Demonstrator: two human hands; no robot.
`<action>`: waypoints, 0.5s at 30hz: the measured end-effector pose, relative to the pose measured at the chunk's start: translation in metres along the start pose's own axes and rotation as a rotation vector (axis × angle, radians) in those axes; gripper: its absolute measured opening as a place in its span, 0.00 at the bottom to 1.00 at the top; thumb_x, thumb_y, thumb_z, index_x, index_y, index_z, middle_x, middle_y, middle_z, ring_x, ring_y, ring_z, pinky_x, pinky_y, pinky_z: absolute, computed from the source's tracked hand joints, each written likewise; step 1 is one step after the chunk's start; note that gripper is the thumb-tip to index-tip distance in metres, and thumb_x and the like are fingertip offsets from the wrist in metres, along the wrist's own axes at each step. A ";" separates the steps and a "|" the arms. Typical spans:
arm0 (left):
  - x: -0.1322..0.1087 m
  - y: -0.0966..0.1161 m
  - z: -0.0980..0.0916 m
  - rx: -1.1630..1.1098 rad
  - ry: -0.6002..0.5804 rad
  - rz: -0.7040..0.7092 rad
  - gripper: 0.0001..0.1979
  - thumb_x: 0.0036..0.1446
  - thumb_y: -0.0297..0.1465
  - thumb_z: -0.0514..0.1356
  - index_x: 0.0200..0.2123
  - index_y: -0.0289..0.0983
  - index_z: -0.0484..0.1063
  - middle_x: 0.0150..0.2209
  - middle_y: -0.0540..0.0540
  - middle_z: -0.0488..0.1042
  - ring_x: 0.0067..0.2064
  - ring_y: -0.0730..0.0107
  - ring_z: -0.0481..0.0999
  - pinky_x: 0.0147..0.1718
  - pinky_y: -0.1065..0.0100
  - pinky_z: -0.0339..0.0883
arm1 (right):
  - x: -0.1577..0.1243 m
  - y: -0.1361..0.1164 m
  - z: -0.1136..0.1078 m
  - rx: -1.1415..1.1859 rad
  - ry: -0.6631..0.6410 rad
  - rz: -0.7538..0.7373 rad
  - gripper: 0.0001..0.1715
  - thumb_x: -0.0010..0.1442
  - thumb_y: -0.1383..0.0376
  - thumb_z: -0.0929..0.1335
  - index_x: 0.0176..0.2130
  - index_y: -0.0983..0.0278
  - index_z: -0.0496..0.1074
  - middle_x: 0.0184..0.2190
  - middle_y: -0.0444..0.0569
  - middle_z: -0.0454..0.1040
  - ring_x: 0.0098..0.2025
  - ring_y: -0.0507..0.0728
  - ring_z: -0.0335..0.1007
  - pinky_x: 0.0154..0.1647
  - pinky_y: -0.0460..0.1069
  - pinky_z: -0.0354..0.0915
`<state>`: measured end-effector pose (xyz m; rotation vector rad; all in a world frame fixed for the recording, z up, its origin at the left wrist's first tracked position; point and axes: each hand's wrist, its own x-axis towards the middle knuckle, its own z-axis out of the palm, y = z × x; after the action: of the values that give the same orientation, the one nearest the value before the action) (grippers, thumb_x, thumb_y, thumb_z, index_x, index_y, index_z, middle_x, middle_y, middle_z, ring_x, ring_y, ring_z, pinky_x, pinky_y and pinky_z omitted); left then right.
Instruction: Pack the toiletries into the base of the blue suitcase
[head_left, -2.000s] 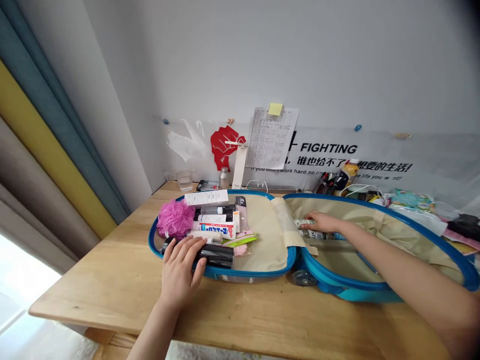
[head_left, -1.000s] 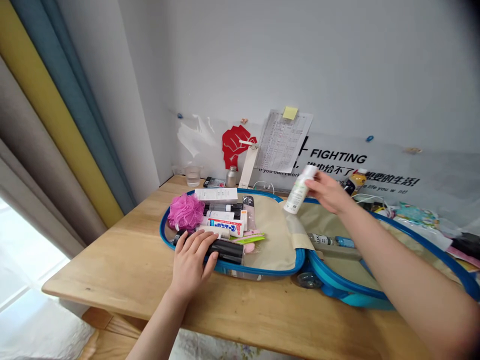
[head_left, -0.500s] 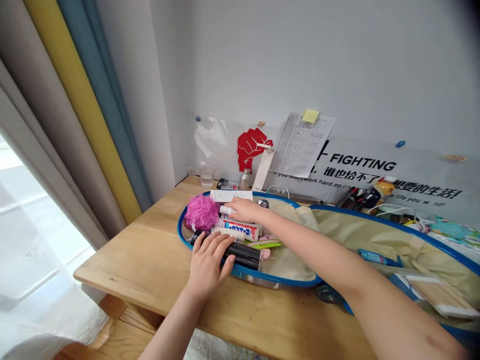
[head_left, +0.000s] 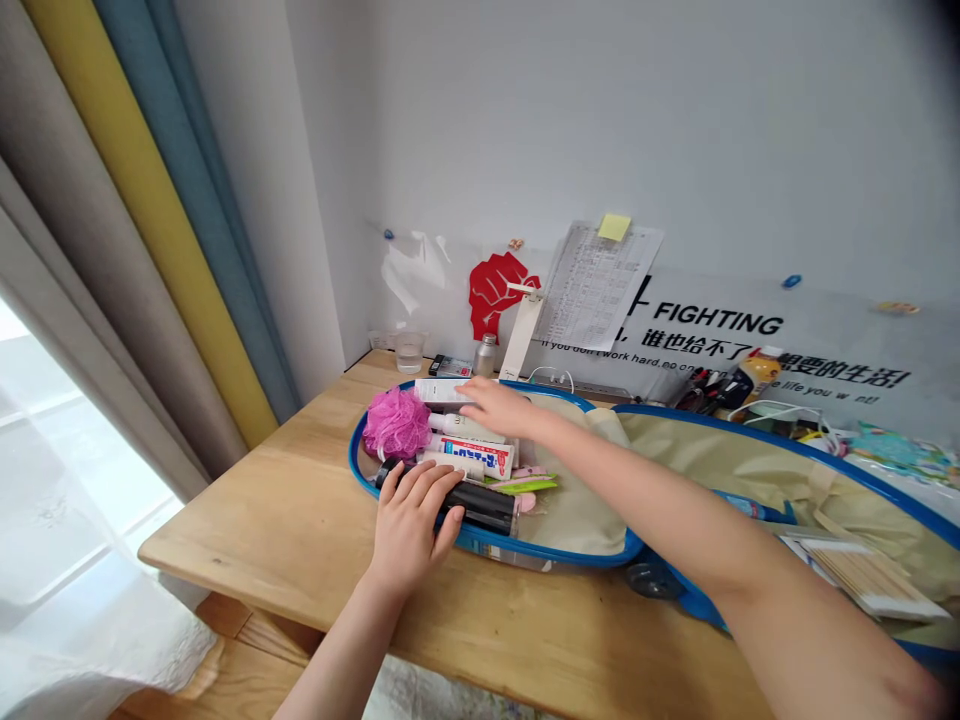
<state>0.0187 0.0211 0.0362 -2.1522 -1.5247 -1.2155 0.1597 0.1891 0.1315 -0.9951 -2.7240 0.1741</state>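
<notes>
An open blue suitcase [head_left: 358, 470] lies on the wooden table [head_left: 285, 510]. Its left half holds a pink bath puff [head_left: 396, 423], a long white box [head_left: 437, 390], a white bottle [head_left: 452, 424], a toothpaste box [head_left: 480, 456] and a black tube [head_left: 487, 506]. My left hand [head_left: 409, 515] lies flat with fingers stretched over the black tube at the near rim. My right hand [head_left: 496, 406] reaches across to the back of that half, fingers spread flat over the white box and just above the white bottle, gripping nothing.
The suitcase's right half [head_left: 750, 460] holds a blue pen-like item [head_left: 746, 505] and a flat box [head_left: 862, 582]. Along the wall stand a clear cup [head_left: 409, 352], a small metal bottle [head_left: 484, 355], a yellow bottle [head_left: 750, 372] and cables. Curtains [head_left: 150, 250] hang at the left.
My right hand lifted a white bottle out of the right half, carried it left and laid it among the toiletries, then let go. My left hand stayed on the black tube.
</notes>
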 end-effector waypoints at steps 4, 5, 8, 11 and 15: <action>-0.001 0.001 0.000 0.010 -0.003 -0.001 0.16 0.65 0.35 0.49 0.50 0.41 0.72 0.49 0.45 0.77 0.53 0.59 0.71 0.59 0.55 0.48 | -0.045 0.043 -0.053 0.061 0.123 0.095 0.22 0.64 0.57 0.59 0.50 0.60 0.73 0.47 0.50 0.75 0.45 0.55 0.71 0.48 0.51 0.64; -0.001 0.001 0.000 0.016 -0.009 0.000 0.16 0.64 0.35 0.49 0.50 0.41 0.72 0.49 0.45 0.76 0.53 0.59 0.71 0.60 0.55 0.48 | -0.061 0.059 -0.065 0.062 0.147 0.158 0.22 0.63 0.56 0.59 0.47 0.60 0.75 0.46 0.49 0.76 0.44 0.56 0.71 0.47 0.51 0.65; -0.002 0.000 0.001 0.036 -0.028 0.008 0.16 0.64 0.34 0.50 0.51 0.41 0.71 0.50 0.45 0.76 0.54 0.59 0.71 0.60 0.55 0.48 | -0.118 0.116 -0.090 -0.027 0.051 0.421 0.24 0.60 0.52 0.60 0.48 0.58 0.75 0.44 0.50 0.78 0.44 0.59 0.73 0.48 0.53 0.66; -0.002 0.000 0.002 0.050 -0.041 0.026 0.16 0.64 0.34 0.49 0.52 0.41 0.70 0.50 0.44 0.76 0.54 0.59 0.71 0.59 0.55 0.49 | -0.180 0.167 -0.097 -0.036 -0.185 0.620 0.23 0.54 0.53 0.63 0.45 0.58 0.76 0.43 0.52 0.79 0.44 0.63 0.74 0.46 0.55 0.68; 0.000 0.000 0.003 0.069 -0.017 0.058 0.16 0.64 0.34 0.49 0.51 0.41 0.70 0.49 0.44 0.77 0.52 0.58 0.72 0.58 0.55 0.50 | -0.246 0.195 -0.088 0.020 -0.320 0.701 0.19 0.45 0.63 0.67 0.39 0.61 0.79 0.42 0.57 0.79 0.43 0.65 0.76 0.42 0.52 0.70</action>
<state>0.0202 0.0232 0.0342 -2.1521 -1.4784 -1.1117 0.4855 0.1817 0.1347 -2.0266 -2.4859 0.5129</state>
